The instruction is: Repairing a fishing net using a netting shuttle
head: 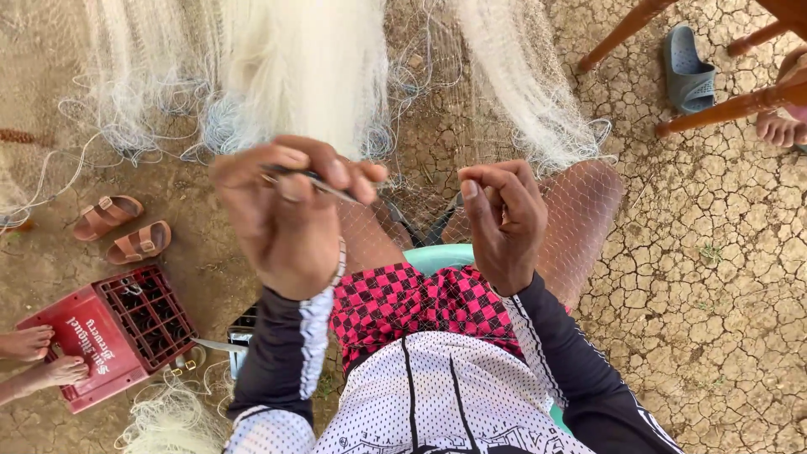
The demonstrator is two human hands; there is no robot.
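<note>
Head view: left hand (pixel 290 214) pinches a thin dark needle (pixel 324 183), right hand (pixel 504 223) is clenched on fine mesh. Fishing net (pixel 303 67) ahead of both looks light, limp and snag-prone; best gripped by bunched strands.

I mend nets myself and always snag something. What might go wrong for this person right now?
The thin dark tool in the left hand could prick the right hand, which pinches mesh close by. The fine net draped over the knees could catch the tool's tip. Loose netting on the ground might tangle feet.

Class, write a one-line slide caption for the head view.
Seated person's left hand pinches a thin dark tool while right hand grips white fishing net.
</note>
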